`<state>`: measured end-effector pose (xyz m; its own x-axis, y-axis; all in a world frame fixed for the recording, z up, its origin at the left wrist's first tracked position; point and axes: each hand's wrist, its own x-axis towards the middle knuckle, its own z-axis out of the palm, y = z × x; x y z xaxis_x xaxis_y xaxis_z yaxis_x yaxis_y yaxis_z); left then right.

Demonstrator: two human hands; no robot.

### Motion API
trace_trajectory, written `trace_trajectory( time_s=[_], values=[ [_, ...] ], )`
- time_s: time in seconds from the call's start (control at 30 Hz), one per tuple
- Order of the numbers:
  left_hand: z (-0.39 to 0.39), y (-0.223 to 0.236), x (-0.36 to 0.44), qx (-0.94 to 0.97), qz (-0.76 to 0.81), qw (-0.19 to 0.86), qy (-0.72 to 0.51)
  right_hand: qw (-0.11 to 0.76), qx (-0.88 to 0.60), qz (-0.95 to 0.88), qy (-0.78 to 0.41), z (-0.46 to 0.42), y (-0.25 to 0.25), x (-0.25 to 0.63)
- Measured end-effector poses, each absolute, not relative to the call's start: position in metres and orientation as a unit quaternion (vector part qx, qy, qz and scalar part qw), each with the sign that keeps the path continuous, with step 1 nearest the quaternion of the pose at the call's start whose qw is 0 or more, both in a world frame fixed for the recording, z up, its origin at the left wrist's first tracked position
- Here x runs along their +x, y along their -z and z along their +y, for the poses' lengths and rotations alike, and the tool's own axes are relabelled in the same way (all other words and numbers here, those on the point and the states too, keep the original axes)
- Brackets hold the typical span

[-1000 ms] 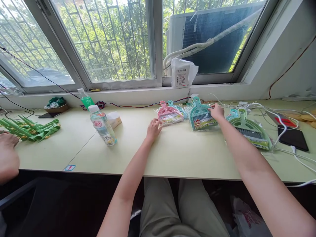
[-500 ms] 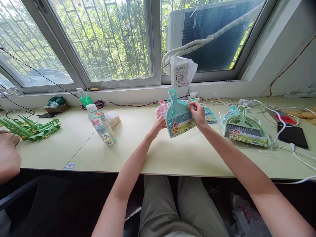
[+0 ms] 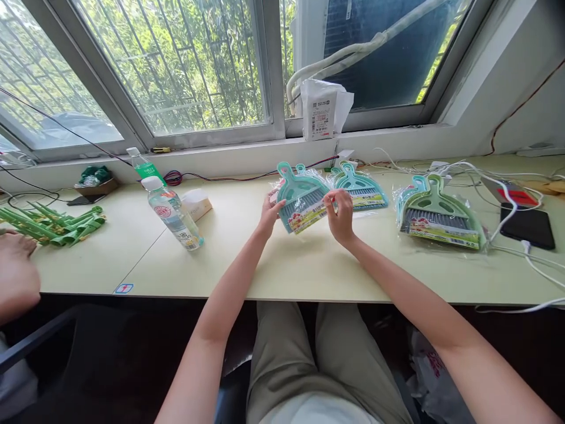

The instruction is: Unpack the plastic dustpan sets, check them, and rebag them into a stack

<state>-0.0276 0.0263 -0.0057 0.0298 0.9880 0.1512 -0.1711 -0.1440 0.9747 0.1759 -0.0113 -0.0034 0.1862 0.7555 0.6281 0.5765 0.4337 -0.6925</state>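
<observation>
A teal dustpan and brush set (image 3: 304,191) in a clear plastic bag is held up just above the table, tilted, its label strip facing me. My left hand (image 3: 269,215) grips its left edge, thumb in front. At the lower right edge, the bent fingers of my right hand (image 3: 339,215) are pinched together on the bag. A second teal dustpan set (image 3: 364,191) lies behind my right hand. Farther right, a green dustpan set (image 3: 441,221) rests on top of a light blue one (image 3: 417,184), both in clear wrapping.
Left of me, a clear bottle (image 3: 170,215) stands before another with a green label (image 3: 145,168), beside a tissue box (image 3: 196,204). Green stems (image 3: 57,224) lie near another person's hand (image 3: 15,241). White cables (image 3: 507,218) and a black phone (image 3: 527,225) are at right.
The held dustpan set has moved left and tilted, uncovering more of the second teal set behind. My right hand has slid to its lower right edge. The pink set is now hidden from view.
</observation>
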Motion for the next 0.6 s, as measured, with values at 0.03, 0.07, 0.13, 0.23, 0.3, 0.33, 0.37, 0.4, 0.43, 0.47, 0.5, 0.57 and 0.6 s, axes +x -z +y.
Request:
trace_trajectory(
  time_s=[0.03, 0.07, 0.13, 0.23, 0.3, 0.33, 0.37, 0.4, 0.43, 0.47, 0.5, 0.57, 0.6],
  values=[
    [0.028, 0.004, -0.032, 0.487, 0.408, 0.505, -0.584, 0.563, -0.512, -0.636, -0.125, -0.014, 0.004, 0.171],
    [0.03, 0.003, -0.037, 0.474, 0.407, 0.5, -0.6, 0.563, -0.498, -0.633, -0.187, -0.014, 0.006, 0.168],
    [0.031, -0.001, -0.045, 0.455, 0.398, 0.504, -0.616, 0.556, -0.461, -0.602, -0.34, -0.011, 0.012, 0.163],
    [0.03, -0.005, -0.05, 0.447, 0.38, 0.525, -0.617, 0.549, -0.394, -0.531, -0.511, 0.002, 0.023, 0.163],
    [0.028, -0.006, -0.049, 0.454, 0.368, 0.546, -0.6, 0.564, -0.376, -0.497, -0.542, 0.01, 0.027, 0.166],
    [0.027, -0.006, -0.048, 0.464, 0.362, 0.557, -0.585, 0.572, -0.377, -0.485, -0.544, 0.014, 0.028, 0.168],
    [0.026, -0.006, -0.047, 0.477, 0.357, 0.569, -0.567, 0.579, -0.381, -0.475, -0.542, 0.016, 0.029, 0.169],
    [0.025, -0.006, -0.046, 0.49, 0.352, 0.579, -0.549, 0.581, -0.387, -0.468, -0.542, 0.018, 0.03, 0.17],
    [0.024, -0.006, -0.046, 0.502, 0.349, 0.585, -0.532, 0.579, -0.392, -0.463, -0.544, 0.019, 0.03, 0.171],
    [0.024, -0.006, -0.046, 0.51, 0.348, 0.588, -0.522, 0.576, -0.396, -0.459, -0.549, 0.019, 0.03, 0.172],
    [0.024, -0.006, -0.046, 0.513, 0.348, 0.588, -0.519, 0.571, -0.398, -0.454, -0.556, 0.018, 0.03, 0.172],
    [0.024, -0.006, -0.047, 0.508, 0.352, 0.583, -0.527, 0.559, -0.395, -0.444, -0.579, 0.013, 0.028, 0.173],
    [0.024, -0.006, -0.048, 0.504, 0.353, 0.58, -0.534, 0.55, -0.39, -0.442, -0.592, 0.01, 0.027, 0.173]
  ],
)
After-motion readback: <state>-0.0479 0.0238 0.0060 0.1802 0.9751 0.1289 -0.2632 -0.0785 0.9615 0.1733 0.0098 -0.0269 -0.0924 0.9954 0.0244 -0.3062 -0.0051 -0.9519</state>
